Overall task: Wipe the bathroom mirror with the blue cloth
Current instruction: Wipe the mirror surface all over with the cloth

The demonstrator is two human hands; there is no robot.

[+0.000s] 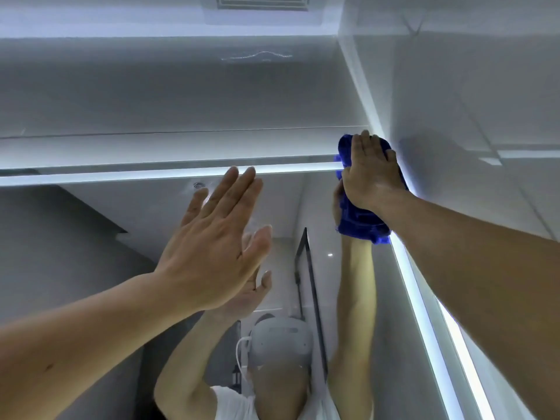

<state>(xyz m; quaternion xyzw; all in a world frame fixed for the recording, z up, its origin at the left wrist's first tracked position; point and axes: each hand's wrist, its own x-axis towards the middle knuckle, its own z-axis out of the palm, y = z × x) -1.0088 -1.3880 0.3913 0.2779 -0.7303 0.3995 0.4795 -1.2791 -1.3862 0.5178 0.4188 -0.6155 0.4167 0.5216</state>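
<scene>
The bathroom mirror fills the lower middle of the head view, framed by lit strips along its top and right edges. My right hand presses the bunched blue cloth flat against the mirror's top right corner, fingers stretched over it. My left hand lies flat on the glass left of centre, fingers straight and together, holding nothing. The mirror reflects both arms, the cloth and a person wearing a grey headset.
A white wall meets the mirror's right edge. Above the mirror runs a white panel, with a ceiling vent higher up. A dark-framed glass door shows in the reflection.
</scene>
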